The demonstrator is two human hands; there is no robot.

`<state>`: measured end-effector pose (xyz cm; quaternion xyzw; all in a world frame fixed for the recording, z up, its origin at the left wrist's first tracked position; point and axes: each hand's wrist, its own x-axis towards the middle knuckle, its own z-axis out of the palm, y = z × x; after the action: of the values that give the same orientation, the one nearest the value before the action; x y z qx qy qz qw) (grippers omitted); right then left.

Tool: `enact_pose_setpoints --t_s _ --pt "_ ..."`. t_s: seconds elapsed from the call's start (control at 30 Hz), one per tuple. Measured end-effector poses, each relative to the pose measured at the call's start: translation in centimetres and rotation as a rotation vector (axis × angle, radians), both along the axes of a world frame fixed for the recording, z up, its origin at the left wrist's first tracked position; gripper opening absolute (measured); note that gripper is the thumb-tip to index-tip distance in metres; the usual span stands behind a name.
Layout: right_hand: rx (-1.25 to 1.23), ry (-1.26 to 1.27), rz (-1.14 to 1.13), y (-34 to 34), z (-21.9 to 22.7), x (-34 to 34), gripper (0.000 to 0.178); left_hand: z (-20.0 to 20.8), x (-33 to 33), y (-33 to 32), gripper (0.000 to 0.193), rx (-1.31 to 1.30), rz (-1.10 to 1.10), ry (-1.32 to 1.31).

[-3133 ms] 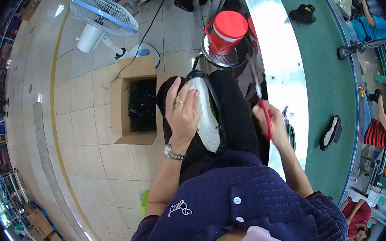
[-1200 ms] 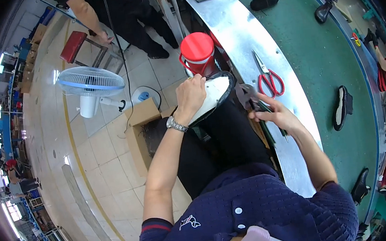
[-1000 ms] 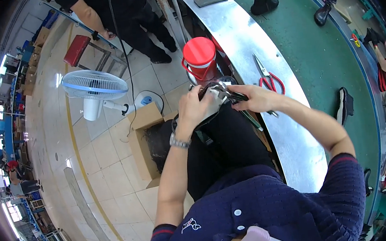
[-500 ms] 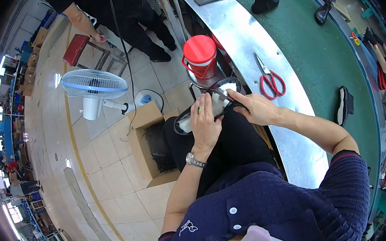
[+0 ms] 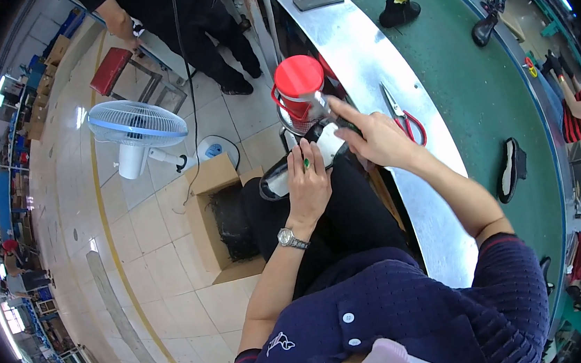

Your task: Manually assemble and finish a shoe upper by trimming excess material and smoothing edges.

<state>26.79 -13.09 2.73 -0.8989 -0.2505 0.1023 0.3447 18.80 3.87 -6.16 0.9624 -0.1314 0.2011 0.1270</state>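
Across my lap lies a dark shoe (image 5: 278, 184) with its whitish underside turned up. My left hand (image 5: 309, 183) presses over its middle, fingers together, and grips it; a ring with a green stone and a wristwatch show. My right hand (image 5: 378, 136) is closed round the dark handle of a metal-headed hand tool (image 5: 321, 103). The tool's head is raised above the far end of the shoe and smeared by motion, so its exact kind cannot be made out. Red-handled scissors (image 5: 403, 116) lie on the metal ledge to the right, partly behind my right hand.
Beyond the shoe stands a red-lidded jug (image 5: 299, 77). An open cardboard box (image 5: 206, 240) with dark contents sits left of my legs, a fan (image 5: 137, 126) further left. The metal ledge (image 5: 443, 237) holds a phone (image 5: 318, 0). Several shoes lie on the green belt (image 5: 467, 87).
My right hand has lifted the tool off the shoe, up and away from me. My left hand stays on the shoe. The person standing at the far left has shifted slightly.
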Motion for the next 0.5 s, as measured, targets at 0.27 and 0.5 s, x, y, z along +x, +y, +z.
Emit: enact_pose_setpoints --t_s 0.27,0.5 --pt "-0.141 0.018 -0.011 0.0 -0.2 0.2 0.058 -0.3 0.0 0.1 0.063 -0.028 0.006 0.018" --pt "-0.209 -0.030 0.012 0.2 -1.2 0.0 0.055 -0.5 0.2 0.1 0.061 -0.041 -0.011 0.048"
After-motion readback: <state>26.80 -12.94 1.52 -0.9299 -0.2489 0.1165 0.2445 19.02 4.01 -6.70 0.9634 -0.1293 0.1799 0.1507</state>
